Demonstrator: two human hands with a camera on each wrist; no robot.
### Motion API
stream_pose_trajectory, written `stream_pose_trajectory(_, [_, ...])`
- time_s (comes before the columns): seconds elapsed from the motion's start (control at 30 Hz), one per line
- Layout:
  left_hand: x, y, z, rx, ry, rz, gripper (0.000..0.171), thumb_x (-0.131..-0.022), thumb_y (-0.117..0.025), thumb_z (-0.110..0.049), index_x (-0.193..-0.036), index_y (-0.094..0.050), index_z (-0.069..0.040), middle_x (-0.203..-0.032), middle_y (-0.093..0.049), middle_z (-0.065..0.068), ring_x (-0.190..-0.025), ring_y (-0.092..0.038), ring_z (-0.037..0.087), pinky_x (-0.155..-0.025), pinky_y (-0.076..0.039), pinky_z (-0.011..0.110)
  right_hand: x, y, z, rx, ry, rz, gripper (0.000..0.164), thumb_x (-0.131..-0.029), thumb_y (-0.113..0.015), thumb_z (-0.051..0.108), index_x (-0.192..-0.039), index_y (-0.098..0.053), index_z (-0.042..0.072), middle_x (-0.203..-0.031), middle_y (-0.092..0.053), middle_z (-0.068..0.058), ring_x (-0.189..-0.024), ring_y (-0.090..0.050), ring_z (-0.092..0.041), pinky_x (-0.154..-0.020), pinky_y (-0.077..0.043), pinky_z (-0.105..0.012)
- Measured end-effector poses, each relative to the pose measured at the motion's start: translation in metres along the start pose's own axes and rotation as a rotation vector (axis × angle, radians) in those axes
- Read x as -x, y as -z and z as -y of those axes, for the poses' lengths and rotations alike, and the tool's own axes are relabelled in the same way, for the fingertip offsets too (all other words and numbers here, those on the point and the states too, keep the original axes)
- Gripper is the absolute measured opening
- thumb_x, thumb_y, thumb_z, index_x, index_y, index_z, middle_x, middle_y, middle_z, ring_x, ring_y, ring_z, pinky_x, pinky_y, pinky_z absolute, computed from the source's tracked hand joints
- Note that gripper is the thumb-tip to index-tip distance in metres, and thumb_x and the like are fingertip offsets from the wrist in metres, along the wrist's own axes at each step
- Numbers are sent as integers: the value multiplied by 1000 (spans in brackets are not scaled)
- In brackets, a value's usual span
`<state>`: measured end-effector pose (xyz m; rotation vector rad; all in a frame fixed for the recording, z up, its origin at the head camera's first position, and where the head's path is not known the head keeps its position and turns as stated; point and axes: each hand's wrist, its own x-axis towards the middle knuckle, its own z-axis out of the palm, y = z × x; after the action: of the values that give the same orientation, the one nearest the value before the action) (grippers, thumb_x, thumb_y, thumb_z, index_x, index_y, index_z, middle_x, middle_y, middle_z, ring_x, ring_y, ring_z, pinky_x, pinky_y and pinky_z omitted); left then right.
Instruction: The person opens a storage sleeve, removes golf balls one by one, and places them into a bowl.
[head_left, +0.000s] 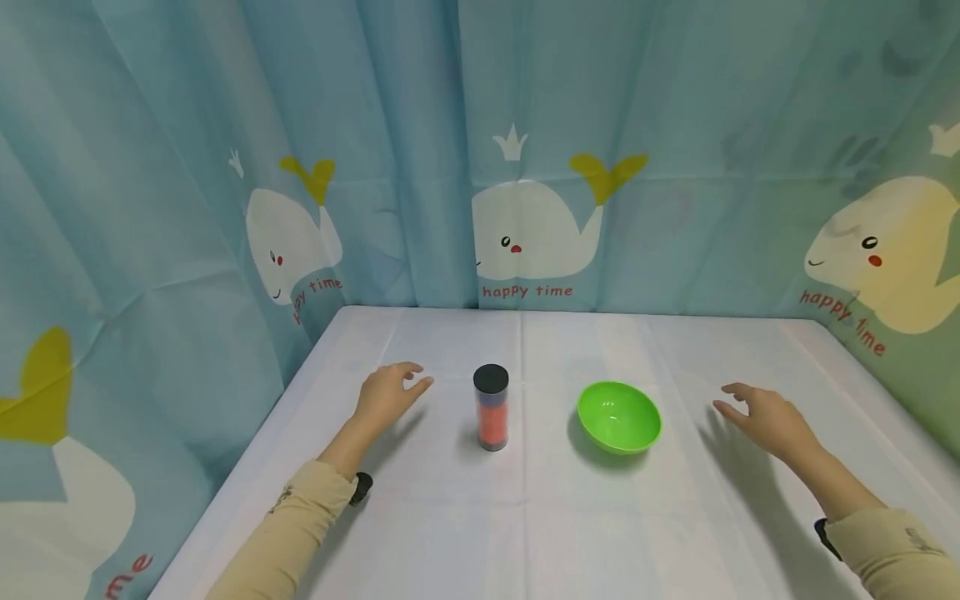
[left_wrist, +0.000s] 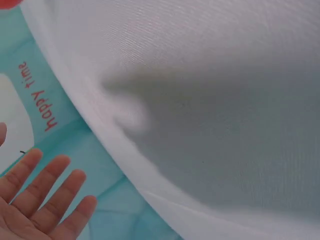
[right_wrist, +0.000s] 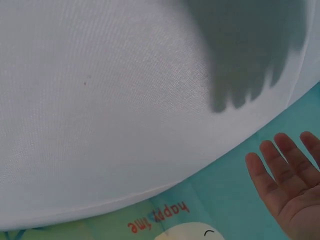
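1. The left grip (head_left: pixel 390 395) is raised off the bench (head_left: pixel 465 533), its thumb well apart from the forefinger; in the left wrist view its fingers (left_wrist: pixel 40 185) are nearly straight, with gaps between them.
2. The right grip (head_left: pixel 772 421) is raised likewise, thumb and forefinger apart; in the right wrist view its fingers (right_wrist: pixel 276 162) are extended and slightly spread.
3. The red jar (head_left: pixel 492 421) stands on the bench just to the right of the left grip, apart from its fingertips, and well to the left of the right grip.
4. The jar is upright: its long axis runs vertically, across the line from one grip to the other, with the black lid (head_left: pixel 491 378) uppermost and the base down on the bench.
5. The green bowl (head_left: pixel 618 421) sits to the left of the right grip, near its fingertips but clear of them; the jar lies between the bowl and the left grip.
6. The bowl's mouth faces up; being round, it shows no long axis.
7. Beyond both grips hangs a blue curtain (head_left: pixel 420 125) printed with whales.
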<state>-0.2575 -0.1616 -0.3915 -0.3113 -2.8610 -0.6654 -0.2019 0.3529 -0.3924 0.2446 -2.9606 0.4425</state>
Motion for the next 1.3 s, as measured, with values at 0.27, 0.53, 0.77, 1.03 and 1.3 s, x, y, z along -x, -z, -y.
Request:
stream_pose_trajectory(0.27, [-1, 6, -1, 182, 92, -11, 41, -91, -61, -33, -120, -63, -3, -111, -68, 18, -104, -63, 35, -86, -50, 49, 0, 2, 6, -76, -24, -16, 42, -95, -55, 23, -116, -55, -14, -109, -57, -39, -93, -58, -53, -72, -48, -59])
stream_pose_trajectory(0.53, [1, 2, 0, 405, 93, 54, 41, -93, -59, -27, -125, -59, -1, -115, -66, 20, -109, -61, 34, -89, -50, 46, 2, 0, 15, -208, -39, -67, 40, -96, -52, 20, -119, -55, -13, -105, -61, -36, -95, -60, -51, -73, -50, -56])
stream_pose_trajectory(0.77, [3, 0, -1, 528, 67, 98, 42, -95, -57, -24, -130, -55, -1, -117, -65, 20, -112, -59, 34, -94, -48, 46, 1, 0, 25, -284, -73, -80, 41, -97, -51, 21, -121, -53, -12, -109, -60, -36, -96, -60, -50, -73, -51, -55])
stream_pose_trajectory(1.03, [3, -1, -7, 648, 3, 128, 43, -95, -56, -19, -133, -50, 1, -121, -61, 24, -114, -58, 36, -98, -46, 45, -2, 4, 40, -338, -40, -146, 37, -96, -53, 18, -121, -55, -10, -108, -62, -34, -97, -61, -50, -73, -53, -47])
stream_pose_trajectory(1.3, [4, -4, -15, 753, -38, 203, 43, -95, -56, -16, -134, -49, 1, -126, -57, 27, -117, -56, 37, -98, -47, 44, 1, 5, 53, -382, -20, -159, 35, -95, -54, 15, -122, -55, -8, -111, -62, -32, -100, -60, -47, -66, -43, -11])
